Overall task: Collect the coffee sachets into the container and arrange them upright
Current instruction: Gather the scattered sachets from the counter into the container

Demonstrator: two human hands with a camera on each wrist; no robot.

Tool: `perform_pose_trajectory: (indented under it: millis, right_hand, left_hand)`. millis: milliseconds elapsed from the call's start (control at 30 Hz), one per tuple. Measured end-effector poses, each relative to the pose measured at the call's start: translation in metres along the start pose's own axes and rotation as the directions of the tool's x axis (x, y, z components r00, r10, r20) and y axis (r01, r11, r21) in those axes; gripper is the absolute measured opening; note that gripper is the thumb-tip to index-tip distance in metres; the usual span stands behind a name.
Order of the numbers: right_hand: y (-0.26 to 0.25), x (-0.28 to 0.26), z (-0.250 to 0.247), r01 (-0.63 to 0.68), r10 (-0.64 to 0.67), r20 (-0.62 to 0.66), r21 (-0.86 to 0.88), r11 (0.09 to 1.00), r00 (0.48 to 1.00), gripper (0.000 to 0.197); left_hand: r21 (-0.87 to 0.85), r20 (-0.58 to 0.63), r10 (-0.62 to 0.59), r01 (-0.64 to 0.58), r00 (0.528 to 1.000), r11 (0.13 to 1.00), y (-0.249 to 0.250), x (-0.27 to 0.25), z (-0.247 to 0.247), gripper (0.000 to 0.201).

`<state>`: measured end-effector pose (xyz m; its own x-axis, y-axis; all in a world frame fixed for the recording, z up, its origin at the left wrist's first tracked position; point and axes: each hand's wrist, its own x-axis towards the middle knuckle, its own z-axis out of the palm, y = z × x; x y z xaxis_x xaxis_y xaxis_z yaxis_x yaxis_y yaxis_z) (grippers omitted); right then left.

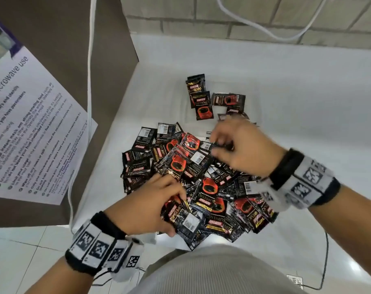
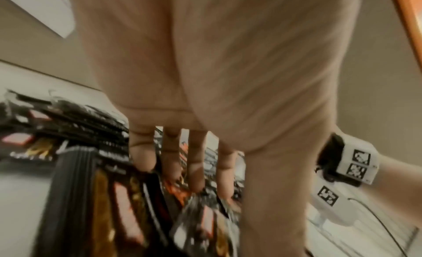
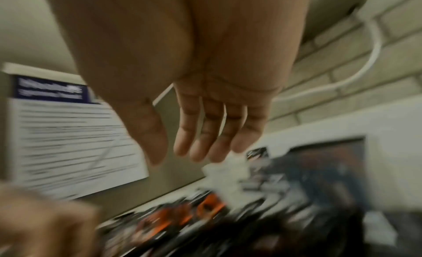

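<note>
Your left hand (image 1: 147,203) grips several sachets (image 1: 181,217); your blurred right hand (image 1: 241,148) looks spread over dozens; three sachets (image 1: 202,102) lie apart.

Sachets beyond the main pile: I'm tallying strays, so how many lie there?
4: the farthest sachet, a second sachet overlapping it, a sideways sachet to their right, and a blurred sachet partly behind the right hand. More may be hidden.
</note>
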<state>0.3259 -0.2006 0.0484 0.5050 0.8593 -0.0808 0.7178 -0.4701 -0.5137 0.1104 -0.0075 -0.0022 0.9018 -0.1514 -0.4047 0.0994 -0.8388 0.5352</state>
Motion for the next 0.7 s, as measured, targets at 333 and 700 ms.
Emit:
perform_pose_trajectory:
  millis: [333,700]
  right_hand:
    - [-0.005,-0.030,0.063,0.162,-0.058,0.411,-0.224,0.961,0.910,0.056]
    - [0.002,-0.021,0.063,0.267,-0.162,0.387,-0.235,0.934,0.908,0.057]
  left_hand:
    - [0.109,-0.048,-0.027,0.032,0.998,0.994,0.009,0.021,0.010,0.062]
    - [0.020,-0.207,0.021,-0.017,0.978,1.000,0.011,0.027,0.001,0.017]
